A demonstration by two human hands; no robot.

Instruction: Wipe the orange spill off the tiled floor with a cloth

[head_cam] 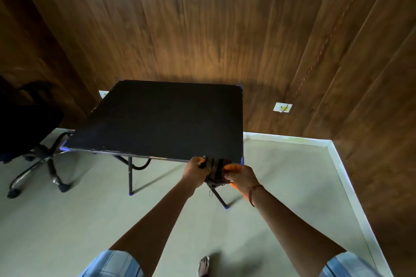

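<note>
both hands at near edge of black surface (157, 119). left hand (195, 173) and right hand (242, 175) hold dark cloth (216, 172), fingers (233, 167) clamped round its sides. cloth soft, light, limp, possibly folded; blurry. best gripped bunched at middle. no orange spill seen on floor (67, 220).

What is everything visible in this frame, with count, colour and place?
table: one, black top with blue corners, centre, against the wall
cloth: one, dark, at the table's near right corner, between both hands
chair: one, black, on a wheeled base, far left
sockets: two, white, low on the wall, one partly hidden behind the table
wall: brown wood panels, at the back and right
floor: pale; no orange spill shows on it
foot: one, bare, bottom centre
left hand: grips the cloth's left side
right hand: grips its right side; red thread on the wrist
</note>
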